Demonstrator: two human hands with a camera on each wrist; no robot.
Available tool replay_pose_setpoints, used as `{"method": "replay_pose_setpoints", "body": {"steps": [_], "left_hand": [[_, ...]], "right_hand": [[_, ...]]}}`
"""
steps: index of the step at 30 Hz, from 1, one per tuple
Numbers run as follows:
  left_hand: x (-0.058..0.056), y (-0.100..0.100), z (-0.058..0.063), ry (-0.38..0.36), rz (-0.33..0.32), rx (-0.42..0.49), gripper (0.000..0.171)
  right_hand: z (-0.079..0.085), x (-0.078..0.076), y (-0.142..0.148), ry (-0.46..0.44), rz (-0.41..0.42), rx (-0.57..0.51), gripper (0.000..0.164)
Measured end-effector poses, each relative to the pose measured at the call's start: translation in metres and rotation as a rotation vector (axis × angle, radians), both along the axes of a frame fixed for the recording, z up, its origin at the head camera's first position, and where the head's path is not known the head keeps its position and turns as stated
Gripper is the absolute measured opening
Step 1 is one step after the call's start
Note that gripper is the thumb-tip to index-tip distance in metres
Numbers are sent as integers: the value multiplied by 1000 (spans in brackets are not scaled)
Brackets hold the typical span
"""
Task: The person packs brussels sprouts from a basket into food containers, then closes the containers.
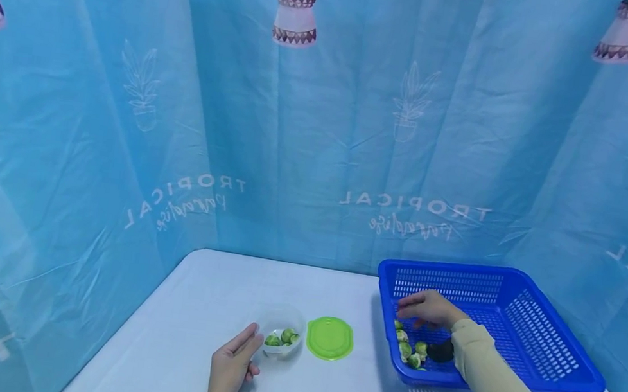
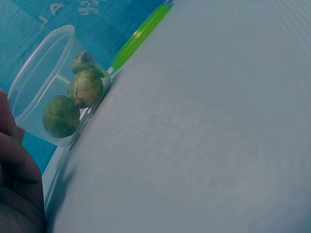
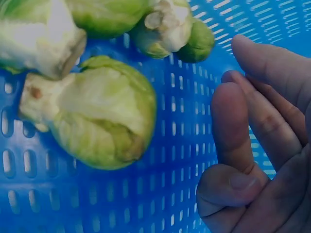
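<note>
In the head view, my left hand (image 1: 232,362) pinches the rim of a small clear plastic tub (image 1: 281,316) on the white table. Brussels sprouts (image 1: 288,335) lie at the bottom of the tub; the left wrist view shows three sprouts (image 2: 86,88) through its wall. My right hand (image 1: 430,309) is inside the blue basket (image 1: 556,343), fingers loosely bent and holding nothing. Close to its fingertips lie several loose Brussels sprouts (image 1: 404,348) along the basket's left side. The right wrist view has one sprout (image 3: 104,114) with its cut stem large in front.
A lime-green round lid (image 1: 329,338) lies flat between tub and basket. Beneath the right wrist, inside the basket, shows a dark rounded thing (image 1: 440,351). Blue printed curtains (image 1: 322,126) hang behind and on both sides of the white table (image 1: 211,281).
</note>
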State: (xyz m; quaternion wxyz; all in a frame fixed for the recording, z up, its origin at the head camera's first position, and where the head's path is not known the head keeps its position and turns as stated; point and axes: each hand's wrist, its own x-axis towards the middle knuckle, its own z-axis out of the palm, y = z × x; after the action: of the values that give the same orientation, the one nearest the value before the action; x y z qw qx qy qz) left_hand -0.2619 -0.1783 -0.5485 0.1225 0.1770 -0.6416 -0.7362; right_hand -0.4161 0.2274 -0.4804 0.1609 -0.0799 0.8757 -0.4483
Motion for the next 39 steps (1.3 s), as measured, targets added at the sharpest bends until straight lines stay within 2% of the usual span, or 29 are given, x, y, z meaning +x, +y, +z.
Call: {"method": "replay_pose_setpoints", "body": {"steps": [8, 17, 23, 28, 33, 39], "left_hand": [[1, 0, 3, 12, -2, 5, 55], [2, 1, 3, 10, -4, 12, 57], [1, 1, 3, 12, -6, 13, 57], [0, 1, 2, 14, -4, 12, 59], [0, 1, 2, 11, 1, 15, 57], [0, 2, 1, -1, 2, 12, 58]], "right_hand": [[-1, -1, 0, -9, 25, -4, 38], [0, 2, -2, -51, 54, 46, 29], [-1, 1, -2, -108, 70, 24, 36], [1, 3, -1, -106, 91, 25, 38], [2, 4, -2, -87, 64, 62, 33], [2, 3, -1, -69, 23, 150, 36]]}}
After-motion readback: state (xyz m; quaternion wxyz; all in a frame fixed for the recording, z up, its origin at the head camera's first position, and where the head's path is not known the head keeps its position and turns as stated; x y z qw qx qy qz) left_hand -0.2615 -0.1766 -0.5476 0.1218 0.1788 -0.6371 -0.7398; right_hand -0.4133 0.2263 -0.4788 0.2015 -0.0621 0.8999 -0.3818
